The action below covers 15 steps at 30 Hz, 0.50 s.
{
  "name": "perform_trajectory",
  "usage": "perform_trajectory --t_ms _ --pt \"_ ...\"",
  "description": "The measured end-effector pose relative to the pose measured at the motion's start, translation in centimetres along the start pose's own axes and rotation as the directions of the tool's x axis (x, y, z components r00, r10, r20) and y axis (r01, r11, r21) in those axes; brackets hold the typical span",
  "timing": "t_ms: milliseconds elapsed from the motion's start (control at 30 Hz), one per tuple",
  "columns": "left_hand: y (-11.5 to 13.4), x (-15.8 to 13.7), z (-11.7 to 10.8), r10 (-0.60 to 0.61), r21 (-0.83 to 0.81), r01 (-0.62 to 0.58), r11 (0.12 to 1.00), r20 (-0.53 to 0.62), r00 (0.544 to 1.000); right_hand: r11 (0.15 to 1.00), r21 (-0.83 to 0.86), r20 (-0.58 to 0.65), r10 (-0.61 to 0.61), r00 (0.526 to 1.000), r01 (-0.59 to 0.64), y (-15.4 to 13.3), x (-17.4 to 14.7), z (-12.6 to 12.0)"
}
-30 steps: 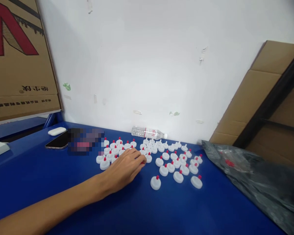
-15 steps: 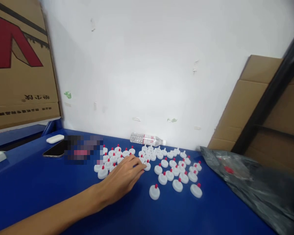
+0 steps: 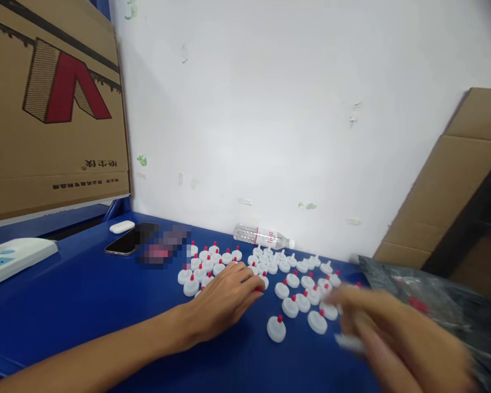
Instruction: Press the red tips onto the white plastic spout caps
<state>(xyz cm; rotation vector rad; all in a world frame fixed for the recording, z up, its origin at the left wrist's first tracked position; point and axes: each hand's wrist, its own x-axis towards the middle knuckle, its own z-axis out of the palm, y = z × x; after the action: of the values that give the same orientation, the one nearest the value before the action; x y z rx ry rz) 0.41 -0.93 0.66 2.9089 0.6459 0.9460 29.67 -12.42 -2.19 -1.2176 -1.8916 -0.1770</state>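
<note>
- Your right hand (image 3: 405,330) had just come into view, motion-blurred, at the right edge of the white caps (image 3: 276,330); left hand (image 3: 231,295) had stayed beside them.
- So both hands were probably in play.
- Left fingers: curled, red bit (image 3: 262,289) at the tips; couldn't tell if gripped.
- Right: smeared white piece (image 3: 347,343) by the thumb, hold unclear.
- Caps were spread across the blue table (image 3: 106,295).

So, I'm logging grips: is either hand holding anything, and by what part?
Cannot be told: the right hand is blurred beside a white piece, and the left hand, curled near the white caps, hides any hold.
</note>
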Motion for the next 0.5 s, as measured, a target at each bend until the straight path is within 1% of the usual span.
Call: perform_trajectory --t_ms 33,67,100,167,233,333,400,500 --pt "0.1 0.0 -0.1 0.002 -0.012 -0.003 1.0 -0.023 1.0 1.0 0.004 0.025 0.007 1.0 -0.007 -1.3 2.3 0.2" --pt "0.3 0.0 -0.2 0.007 -0.025 -0.008 1.0 -0.047 0.999 0.996 -0.001 0.068 0.089 0.994 -0.089 -2.6 4.4 0.6" --pt "0.4 0.0 -0.3 0.014 -0.036 -0.016 0.999 -0.07 0.997 0.989 0.01 0.078 0.145 0.986 -0.147 -3.9 6.2 1.1" --pt "0.5 0.0 -0.3 0.045 -0.047 -0.051 0.998 -0.116 0.992 0.976 0.067 0.19 0.192 0.963 -0.208 -6.1 8.4 2.0" --pt "0.4 0.0 -0.1 0.091 -0.04 -0.098 0.994 -0.152 0.984 0.966 0.105 0.236 0.206 0.95 -0.235 -7.1 9.0 2.6" --pt "0.0 0.0 0.4 0.136 -0.031 -0.144 0.989 -0.18 0.974 0.957 0.112 0.271 0.23 0.935 -0.268 -6.7 8.1 3.2" --pt "-0.2 0.0 0.6 0.139 -0.04 -0.149 0.988 -0.19 0.972 0.948 0.137 0.256 0.245 0.935 -0.286 -5.7 7.5 3.7" --pt "-0.4 0.0 0.7 0.129 -0.042 -0.14 0.989 -0.199 0.972 0.926 0.247 0.185 0.243 0.952 -0.285 -4.3 7.0 4.7"
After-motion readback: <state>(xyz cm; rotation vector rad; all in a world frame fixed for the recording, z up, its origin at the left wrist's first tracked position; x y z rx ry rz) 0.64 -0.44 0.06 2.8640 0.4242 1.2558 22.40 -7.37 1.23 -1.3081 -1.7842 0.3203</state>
